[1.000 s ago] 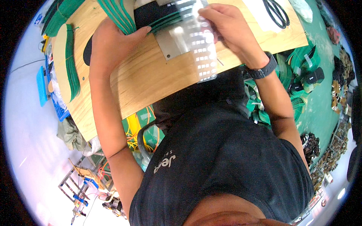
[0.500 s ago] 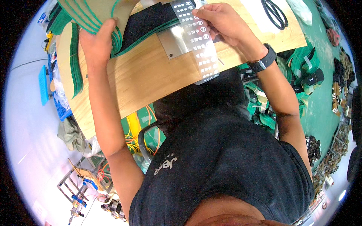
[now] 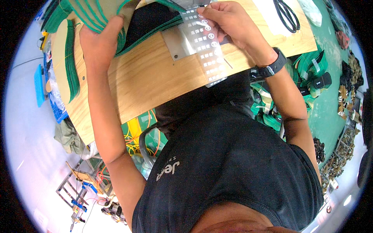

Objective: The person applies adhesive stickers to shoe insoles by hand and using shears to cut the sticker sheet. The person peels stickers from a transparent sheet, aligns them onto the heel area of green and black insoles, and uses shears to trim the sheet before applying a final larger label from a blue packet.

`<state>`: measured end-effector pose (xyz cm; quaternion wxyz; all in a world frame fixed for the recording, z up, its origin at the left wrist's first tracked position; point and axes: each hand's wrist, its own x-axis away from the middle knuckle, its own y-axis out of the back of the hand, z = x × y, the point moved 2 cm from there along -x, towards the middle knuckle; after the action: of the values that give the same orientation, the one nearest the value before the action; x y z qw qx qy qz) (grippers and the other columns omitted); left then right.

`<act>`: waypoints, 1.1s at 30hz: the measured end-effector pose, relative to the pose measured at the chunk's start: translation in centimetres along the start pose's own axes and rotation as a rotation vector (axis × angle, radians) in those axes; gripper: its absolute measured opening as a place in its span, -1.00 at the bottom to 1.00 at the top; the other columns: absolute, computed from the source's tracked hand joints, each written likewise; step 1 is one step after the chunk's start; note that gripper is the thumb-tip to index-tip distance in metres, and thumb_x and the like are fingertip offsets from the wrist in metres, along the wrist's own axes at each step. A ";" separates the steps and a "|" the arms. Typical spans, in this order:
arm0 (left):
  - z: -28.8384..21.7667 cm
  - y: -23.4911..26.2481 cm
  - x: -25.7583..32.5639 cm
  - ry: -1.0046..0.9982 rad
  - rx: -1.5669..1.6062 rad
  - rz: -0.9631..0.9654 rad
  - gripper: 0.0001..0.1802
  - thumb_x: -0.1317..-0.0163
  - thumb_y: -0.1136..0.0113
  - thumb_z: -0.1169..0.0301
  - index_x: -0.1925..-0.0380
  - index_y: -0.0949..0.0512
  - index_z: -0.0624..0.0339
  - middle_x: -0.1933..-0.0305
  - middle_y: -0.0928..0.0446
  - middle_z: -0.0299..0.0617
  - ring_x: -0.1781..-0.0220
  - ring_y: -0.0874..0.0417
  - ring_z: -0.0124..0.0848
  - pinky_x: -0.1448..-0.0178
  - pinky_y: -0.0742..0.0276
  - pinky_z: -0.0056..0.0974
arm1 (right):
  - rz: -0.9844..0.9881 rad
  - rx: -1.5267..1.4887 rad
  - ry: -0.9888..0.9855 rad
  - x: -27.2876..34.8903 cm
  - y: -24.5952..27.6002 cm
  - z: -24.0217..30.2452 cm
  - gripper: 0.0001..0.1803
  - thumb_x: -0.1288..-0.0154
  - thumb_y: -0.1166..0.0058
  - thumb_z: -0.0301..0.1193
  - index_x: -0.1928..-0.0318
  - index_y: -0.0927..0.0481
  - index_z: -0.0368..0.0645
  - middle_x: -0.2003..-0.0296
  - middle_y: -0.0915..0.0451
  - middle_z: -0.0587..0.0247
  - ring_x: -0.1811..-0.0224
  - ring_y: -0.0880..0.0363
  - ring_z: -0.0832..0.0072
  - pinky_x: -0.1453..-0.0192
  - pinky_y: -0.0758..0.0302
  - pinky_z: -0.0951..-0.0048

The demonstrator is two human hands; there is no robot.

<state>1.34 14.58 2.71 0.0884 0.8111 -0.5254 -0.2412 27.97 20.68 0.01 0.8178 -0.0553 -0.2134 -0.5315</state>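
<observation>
Head view: left hand [image 3: 101,42] has swung the green-edged pieces [image 3: 97,13] aside — gripping them — baring black fabric [image 3: 149,21]; right hand [image 3: 229,23] pinches 1 clear label sheet [image 3: 206,50] over the desk [image 3: 147,81].

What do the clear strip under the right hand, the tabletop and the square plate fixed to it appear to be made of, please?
The clear strip looks like glossy plastic film: see-through, catching glare, with rows of small labels. The tabletop seems to be light wood or veneer, with visible grain. The square plate looks like dull grey metal with a screw hole.
</observation>
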 end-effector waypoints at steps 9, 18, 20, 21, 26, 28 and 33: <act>-0.8 -1.5 0.0 -0.110 -0.435 0.374 -0.55 -0.05 -0.42 0.17 0.13 -0.63 0.24 0.19 -0.69 -0.09 0.16 -0.69 -0.33 0.02 -0.54 -0.23 | -0.005 0.017 0.079 -0.1 -0.3 -0.3 -0.66 -0.42 0.01 -0.31 0.49 -0.57 -0.22 0.69 -0.48 0.38 0.73 -0.43 0.64 0.66 -0.40 0.61; -0.6 -2.1 -0.2 -0.226 -0.710 0.362 -0.50 0.02 -0.45 0.10 0.17 -0.63 0.22 0.17 -0.68 0.00 0.13 -0.71 -0.11 0.02 -0.56 -0.11 | 0.036 -0.108 0.238 0.2 1.4 -2.3 -0.74 -0.39 -0.09 -0.31 0.42 -0.59 -0.19 0.60 -0.52 0.45 0.66 -0.43 0.75 0.59 -0.33 0.70; -1.0 -1.9 -0.2 -0.244 -0.734 0.320 -0.54 -0.01 -0.42 0.13 0.19 -0.63 0.23 0.19 -0.69 -0.02 0.17 -0.71 -0.18 0.05 -0.56 -0.14 | -0.021 -0.179 0.257 0.7 2.0 -2.5 -0.76 -0.40 -0.09 -0.32 0.38 -0.59 -0.19 0.57 -0.53 0.47 0.60 -0.45 0.77 0.54 -0.33 0.70; -1.0 -1.7 -0.2 -0.181 -0.589 0.292 -0.59 -0.02 -0.39 0.17 0.24 -0.63 0.25 0.28 -0.66 -0.06 0.24 -0.66 -0.27 0.09 -0.54 -0.19 | -0.009 -0.195 0.254 0.9 2.0 -2.4 -0.78 -0.39 -0.09 -0.33 0.37 -0.59 -0.19 0.55 -0.53 0.47 0.58 -0.45 0.78 0.52 -0.32 0.71; -0.2 0.2 -0.7 -0.073 -0.128 0.089 -0.71 -0.03 -0.34 0.30 0.33 -0.63 0.29 0.43 -0.63 -0.23 0.36 -0.58 -0.48 0.17 -0.49 -0.31 | 0.064 -0.092 0.220 0.3 1.7 -1.8 -0.82 -0.38 -0.08 -0.34 0.31 -0.60 -0.18 0.51 -0.52 0.49 0.53 -0.42 0.78 0.48 -0.28 0.72; 1.1 0.8 -0.8 -0.036 -0.005 0.028 -0.74 -0.02 -0.34 0.33 0.35 -0.64 0.30 0.40 -0.64 -0.27 0.34 -0.59 -0.49 0.16 -0.50 -0.32 | 0.039 -0.023 0.109 0.5 0.7 -0.1 -0.74 -0.39 -0.02 -0.34 0.42 -0.58 -0.20 0.63 -0.50 0.43 0.67 -0.42 0.69 0.60 -0.33 0.66; 0.8 1.0 -0.8 -0.012 0.088 -0.028 -0.75 -0.01 -0.36 0.37 0.37 -0.65 0.33 0.36 -0.65 -0.26 0.31 -0.60 -0.49 0.12 -0.50 -0.35 | 0.029 0.048 0.007 0.4 0.2 0.6 -0.68 -0.38 0.00 -0.32 0.52 -0.56 -0.16 0.70 -0.48 0.41 0.76 -0.40 0.66 0.69 -0.33 0.61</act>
<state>-0.10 14.99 2.70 0.0460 0.8202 -0.5246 -0.2238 28.12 20.67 0.75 0.8274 -0.0368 -0.2222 -0.5145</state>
